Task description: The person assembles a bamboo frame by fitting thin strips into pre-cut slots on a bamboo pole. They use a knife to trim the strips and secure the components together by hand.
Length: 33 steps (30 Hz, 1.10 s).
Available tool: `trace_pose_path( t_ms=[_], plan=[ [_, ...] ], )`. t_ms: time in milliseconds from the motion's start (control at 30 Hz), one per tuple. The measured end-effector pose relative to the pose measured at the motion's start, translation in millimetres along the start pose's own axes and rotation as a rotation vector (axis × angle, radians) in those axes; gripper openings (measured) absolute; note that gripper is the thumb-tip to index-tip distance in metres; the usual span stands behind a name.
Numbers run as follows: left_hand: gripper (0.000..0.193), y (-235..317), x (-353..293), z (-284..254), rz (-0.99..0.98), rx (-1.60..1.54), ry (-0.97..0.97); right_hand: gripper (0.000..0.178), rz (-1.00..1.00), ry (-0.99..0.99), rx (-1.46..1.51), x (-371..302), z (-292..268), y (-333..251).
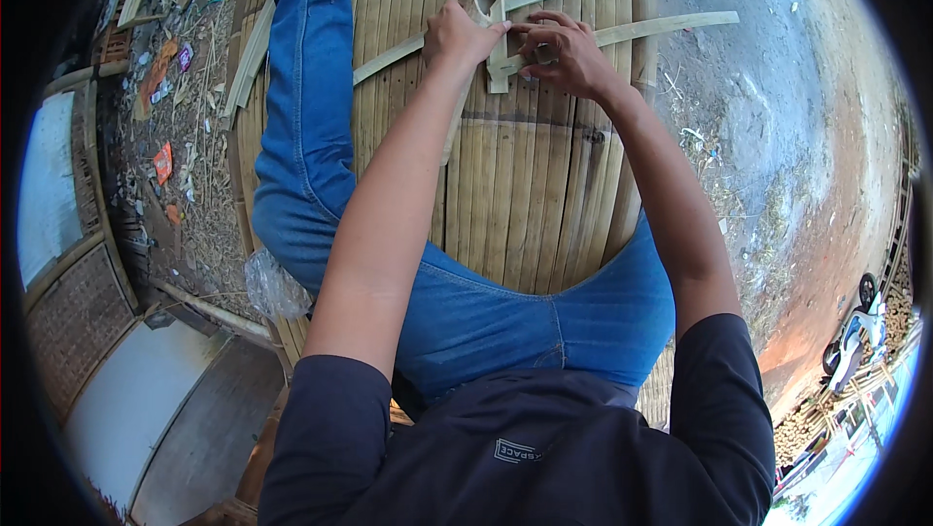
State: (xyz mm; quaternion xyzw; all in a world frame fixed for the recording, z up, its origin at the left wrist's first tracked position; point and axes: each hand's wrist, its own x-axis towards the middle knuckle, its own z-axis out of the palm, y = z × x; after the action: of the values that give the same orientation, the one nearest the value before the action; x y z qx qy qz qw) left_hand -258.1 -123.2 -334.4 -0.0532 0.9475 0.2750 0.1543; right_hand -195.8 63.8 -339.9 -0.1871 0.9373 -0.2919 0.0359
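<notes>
Bamboo-slat platform (525, 205) (pale, ribbed) bears loose bamboo strips (671, 26).

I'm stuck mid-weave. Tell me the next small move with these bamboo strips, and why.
Probably press the crossing flat and snug it tight: both the left hand and right hand pinch where the strips overlap on the bamboo mat, and the ends still splay loosely.

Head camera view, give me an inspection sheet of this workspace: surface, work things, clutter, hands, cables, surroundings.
Surface: slatted bamboo platform; the person sits on it, in blue jeans.
Work things: flat bamboo strips crossing at the far end of the platform.
Clutter: litter and bamboo offcuts on the ground to the left; a clear plastic bag by the platform edge.
Hands: left hand and right hand both grip the crossed strips.
Cables: nothing seen.
Surroundings: bare dirt ground on the right; parked scooter at the rim.
</notes>
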Motion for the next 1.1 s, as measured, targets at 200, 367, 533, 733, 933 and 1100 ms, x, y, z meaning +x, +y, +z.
trace_pose_path(
  t_ms=[200,367,533,733,933,1100],
  plan=[
    [0.079,15,-12,-8,-0.068,0.025,-0.011,0.027,-0.008,0.177,-0.026,-10,13,1],
    [0.075,12,-9,-5,-0.076,0.035,0.012,0.027,0.052,0.211,-0.067,-13,13,-10],
    [0.073,13,-9,-4,-0.086,0.036,0.002,0.025,0.096,0.217,-0.116,-16,12,-21],
    [0.071,16,-12,-7,-0.095,0.020,-0.007,0.024,0.159,0.225,-0.069,-18,13,-23],
    [0.066,17,-14,-7,-0.094,0.022,0.028,0.027,0.194,0.248,-0.090,-20,19,-31],
    [0.068,12,-12,-8,-0.074,-0.013,0.006,0.042,0.174,0.187,-0.161,-20,15,-30]
  ],
)
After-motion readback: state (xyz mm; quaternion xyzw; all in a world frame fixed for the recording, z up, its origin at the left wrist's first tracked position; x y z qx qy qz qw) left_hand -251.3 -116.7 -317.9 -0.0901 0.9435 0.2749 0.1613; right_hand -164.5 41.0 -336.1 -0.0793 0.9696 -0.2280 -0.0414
